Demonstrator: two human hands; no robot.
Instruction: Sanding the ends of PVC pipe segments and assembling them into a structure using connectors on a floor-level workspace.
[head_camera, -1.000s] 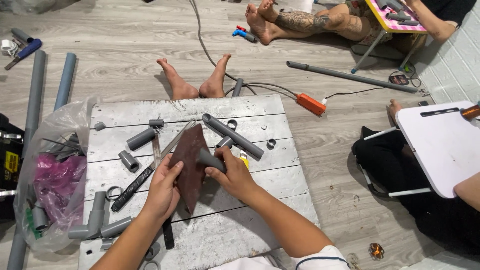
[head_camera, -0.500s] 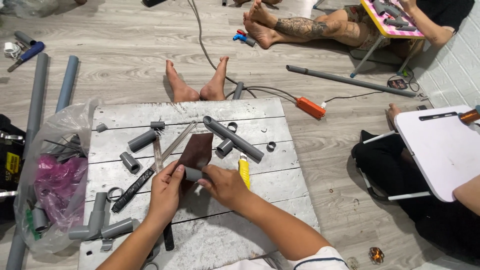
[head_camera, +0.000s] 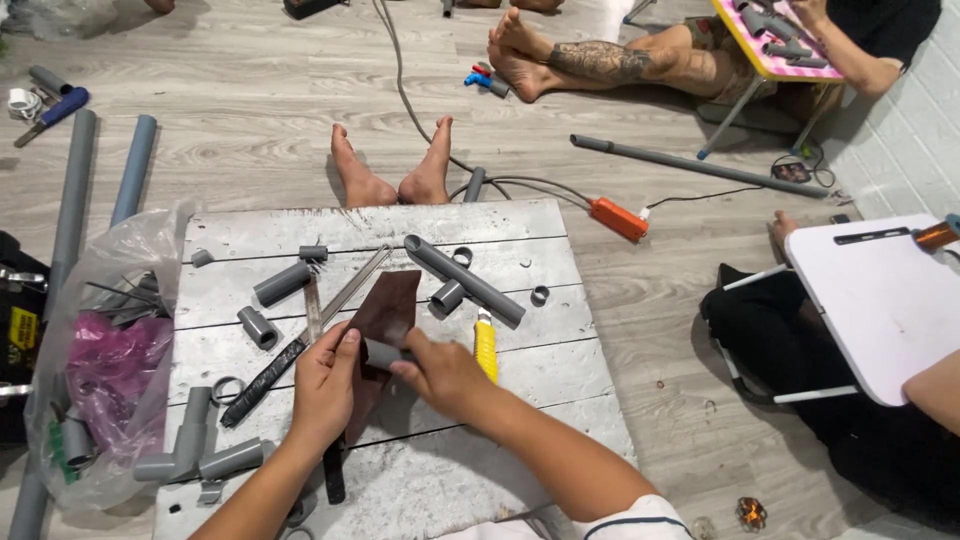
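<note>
My left hand (head_camera: 325, 385) pins a dark brown sheet of sandpaper (head_camera: 390, 305) against the whitewashed wooden board (head_camera: 400, 490). My right hand (head_camera: 440, 370) grips a short grey pipe piece (head_camera: 385, 353) and holds it on the sheet, between the two hands. A long grey pipe with a tee fitting (head_camera: 465, 280) lies just beyond my right hand. A yellow-handled tool (head_camera: 485, 345) sits beside my right wrist. A hacksaw with a black handle (head_camera: 290, 350) lies to the left of my left hand.
Short grey pipe offcuts (head_camera: 282, 283) and rings lie over the board, with elbow fittings (head_camera: 195, 455) at its left edge. A clear plastic bag (head_camera: 100, 350) stands left. My bare feet (head_camera: 395, 175) rest beyond the board. Other people sit at the back and right, beside a white folding table (head_camera: 880, 300).
The sandpaper has gone from held up and tilted to lying low on the board. My hands dropped with it, and the right hand now holds the pipe piece sideways across the sheet.
</note>
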